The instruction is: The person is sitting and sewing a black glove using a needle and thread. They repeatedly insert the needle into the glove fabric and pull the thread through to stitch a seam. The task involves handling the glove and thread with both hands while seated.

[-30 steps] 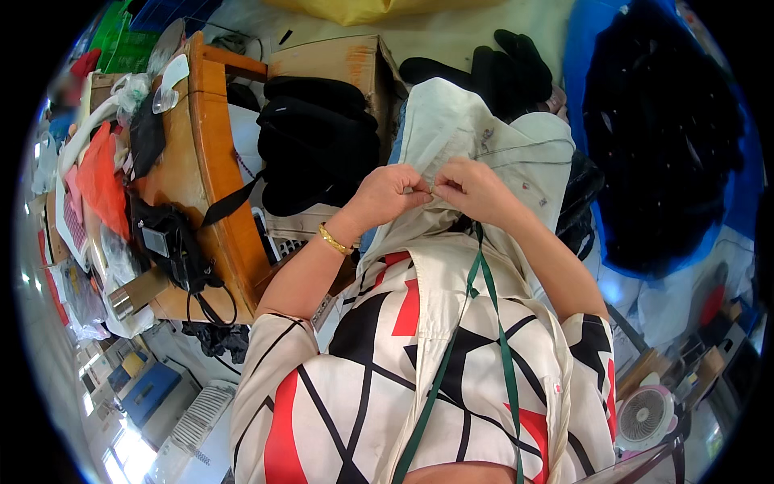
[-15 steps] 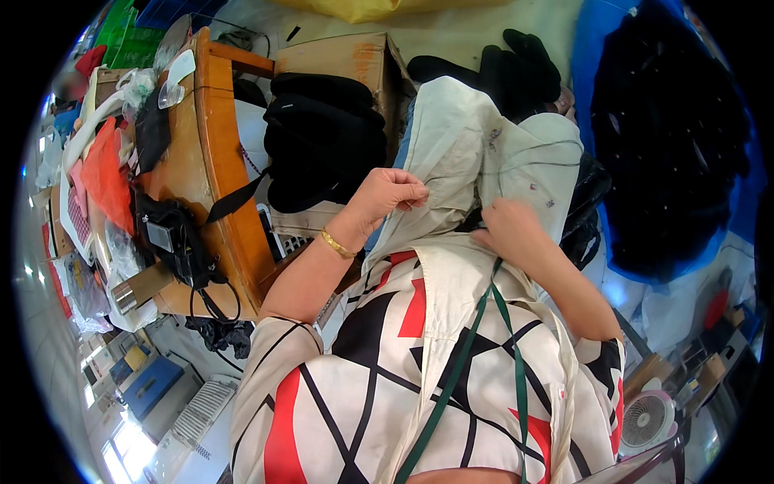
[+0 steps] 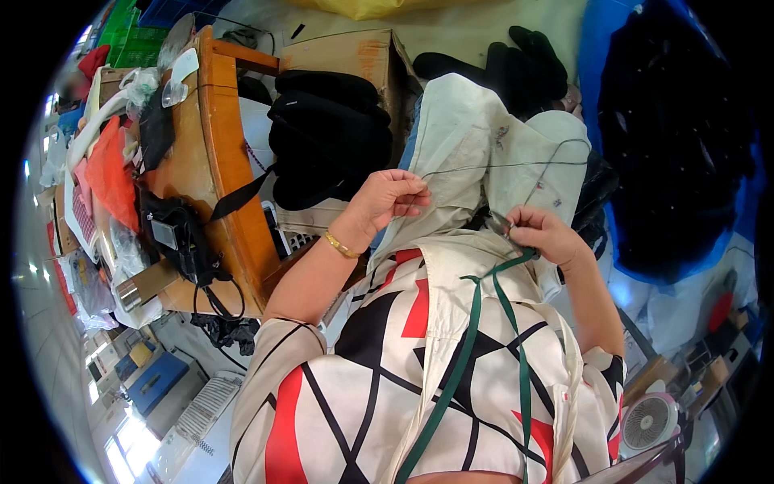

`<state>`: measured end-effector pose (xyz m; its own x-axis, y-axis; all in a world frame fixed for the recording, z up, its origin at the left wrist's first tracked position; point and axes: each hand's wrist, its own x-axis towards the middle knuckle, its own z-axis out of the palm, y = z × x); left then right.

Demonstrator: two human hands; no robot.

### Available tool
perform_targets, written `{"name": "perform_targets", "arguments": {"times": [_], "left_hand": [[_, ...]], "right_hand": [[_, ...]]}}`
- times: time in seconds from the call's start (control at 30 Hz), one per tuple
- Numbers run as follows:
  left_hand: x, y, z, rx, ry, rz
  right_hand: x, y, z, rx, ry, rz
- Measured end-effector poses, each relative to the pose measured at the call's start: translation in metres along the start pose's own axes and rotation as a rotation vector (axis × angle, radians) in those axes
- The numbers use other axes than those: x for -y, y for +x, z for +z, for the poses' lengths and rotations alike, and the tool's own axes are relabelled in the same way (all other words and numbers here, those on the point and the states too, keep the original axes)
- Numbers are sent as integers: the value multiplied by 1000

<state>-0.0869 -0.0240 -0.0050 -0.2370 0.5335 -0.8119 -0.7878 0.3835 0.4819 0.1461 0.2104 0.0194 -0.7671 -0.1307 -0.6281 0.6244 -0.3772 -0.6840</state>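
My left hand (image 3: 395, 196), with a gold bangle on the wrist, is closed in a pinch on a dark thread (image 3: 500, 167). The thread stretches rightward over the cream apron (image 3: 451, 121) on my lap, loops near its right edge and runs back down toward my right hand. My right hand (image 3: 542, 232) is closed around small metal thread snips (image 3: 500, 223), whose tips point up and left; the fingers partly hide them. A green ribbon (image 3: 501, 294) from my chest runs up to that hand.
Black padded slippers (image 3: 326, 141) lie left of my lap beside a cardboard box (image 3: 347, 58). A wooden chair (image 3: 230, 161) holds a black bag (image 3: 173, 234). More black pieces (image 3: 524, 68) lie ahead. At right stands a blue bag (image 3: 617, 234) of black items; a fan (image 3: 649, 421) is behind.
My right hand has moved slightly right and up from the lap with the thread snips, raising the green ribbon. The thread is straighter now. My left hand stays nearly in place.
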Motion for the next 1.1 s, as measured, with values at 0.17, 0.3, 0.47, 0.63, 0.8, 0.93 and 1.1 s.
{"name": "perform_targets", "arguments": {"times": [0.17, 0.3, 0.47, 0.63, 0.8, 0.93, 1.1], "left_hand": [[6, 2, -1, -15, -75, -5], [10, 1, -1, -43, -126, 13], [14, -1, 1, -47, -173, 46], [15, -2, 6, -30, -204, 65], [15, -3, 8, -39, -208, 73], [13, -6, 12, -68, -196, 69], [16, -4, 10, -47, -194, 71]], "right_hand": [[10, 39, 42, 39, 132, 31], [6, 67, 76, -62, -90, -87], [4, 80, 85, -122, -89, 83], [-5, 91, 86, -154, -70, 52], [-10, 96, 88, -189, -88, 3], [-10, 95, 88, -198, -131, -25], [-3, 93, 90, -218, -190, -36]]}}
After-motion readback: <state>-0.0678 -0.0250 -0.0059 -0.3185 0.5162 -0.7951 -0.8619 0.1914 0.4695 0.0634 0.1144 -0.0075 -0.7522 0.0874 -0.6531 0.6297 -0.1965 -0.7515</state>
